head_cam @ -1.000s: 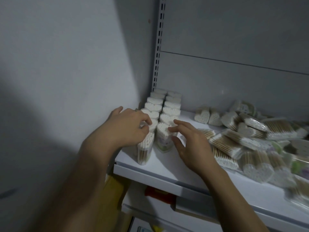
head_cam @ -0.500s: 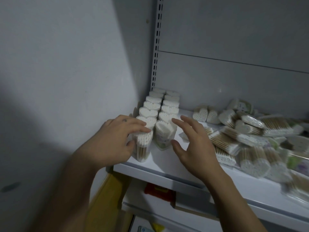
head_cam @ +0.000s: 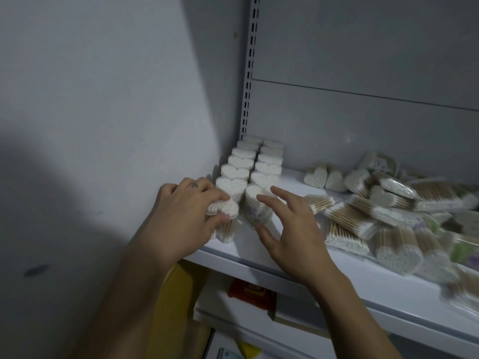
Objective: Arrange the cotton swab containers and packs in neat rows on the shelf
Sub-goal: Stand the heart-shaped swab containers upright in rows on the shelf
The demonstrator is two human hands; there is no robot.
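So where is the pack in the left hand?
Head view: the pack stands at the front of the left row, at the shelf's left end by the wall, the right row's front pack beside it.

Two container rows [head_cam: 241, 161], one loose pile [head_cam: 388, 203]

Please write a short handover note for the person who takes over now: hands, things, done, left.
Left hand grips the front container of the left row near its top.
Right hand is open, fingers spread by the front container of the right row; contact unclear.
Done: two rows of upright heart-shaped containers stand in the left corner of the shelf.
Left: the pile of swab packs on the right lies unsorted; line it up.
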